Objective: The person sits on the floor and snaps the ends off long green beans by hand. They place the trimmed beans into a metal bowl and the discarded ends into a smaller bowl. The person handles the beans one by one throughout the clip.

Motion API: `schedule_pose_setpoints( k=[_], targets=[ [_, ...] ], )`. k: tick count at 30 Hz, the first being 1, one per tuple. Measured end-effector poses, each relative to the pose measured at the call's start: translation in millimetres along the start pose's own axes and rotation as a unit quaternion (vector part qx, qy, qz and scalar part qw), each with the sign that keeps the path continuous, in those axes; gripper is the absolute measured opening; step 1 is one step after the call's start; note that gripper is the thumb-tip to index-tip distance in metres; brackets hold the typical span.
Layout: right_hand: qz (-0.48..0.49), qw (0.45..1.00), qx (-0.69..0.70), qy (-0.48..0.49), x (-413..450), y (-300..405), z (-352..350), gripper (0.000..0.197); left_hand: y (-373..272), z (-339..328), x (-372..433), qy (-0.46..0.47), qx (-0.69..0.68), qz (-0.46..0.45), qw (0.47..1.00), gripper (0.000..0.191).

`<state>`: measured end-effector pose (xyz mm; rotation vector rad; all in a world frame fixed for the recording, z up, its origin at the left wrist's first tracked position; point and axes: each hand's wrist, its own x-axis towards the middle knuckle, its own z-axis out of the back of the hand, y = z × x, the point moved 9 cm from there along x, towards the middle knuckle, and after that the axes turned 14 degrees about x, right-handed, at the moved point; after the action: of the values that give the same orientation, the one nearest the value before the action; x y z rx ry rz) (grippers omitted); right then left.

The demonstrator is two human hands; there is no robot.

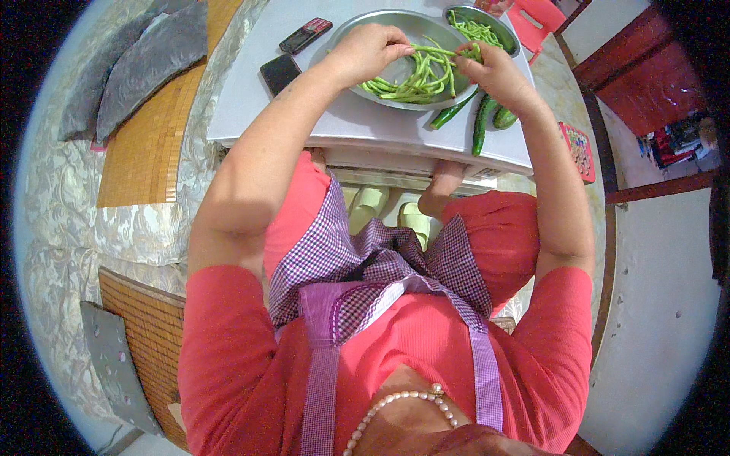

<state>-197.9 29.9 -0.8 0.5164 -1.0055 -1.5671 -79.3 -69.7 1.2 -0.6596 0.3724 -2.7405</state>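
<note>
Over a wide metal basin (393, 19), a long green bean (434, 49) is stretched between my two hands. My left hand (370, 54) pinches one end between thumb and fingertips. The other end is gripped by my right hand (495, 71), which also has short bean pieces (472, 52) among its fingers. Whole long beans (419, 80) lie loosely curled in the basin beneath. Behind my right hand, a smaller metal bowl (509, 35) holds many short green bean pieces (476, 31).
On the white table (376, 128) lie a cucumber (485, 125), more green vegetables (453, 111) by the basin, a keypad phone (306, 35) and a dark smartphone (280, 74). A red plastic chair (536, 23) stands beyond. Grey cushions (154, 68) rest on the sofa at left.
</note>
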Motion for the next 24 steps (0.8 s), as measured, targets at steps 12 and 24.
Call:
schedule_pose_setpoints(
  k=[12, 24],
  targets=[
    [-0.158, 0.866, 0.455, -0.132, 6, -64, 42, 0.016, -30, -1, 3, 0.019, -0.127, -0.013, 0.992, 0.019],
    [-0.080, 0.963, 0.254, 0.046, -3, 7, -11, 0.021, -23, -4, 1, 0.001, -0.138, -0.023, 0.990, 0.028]
  ],
)
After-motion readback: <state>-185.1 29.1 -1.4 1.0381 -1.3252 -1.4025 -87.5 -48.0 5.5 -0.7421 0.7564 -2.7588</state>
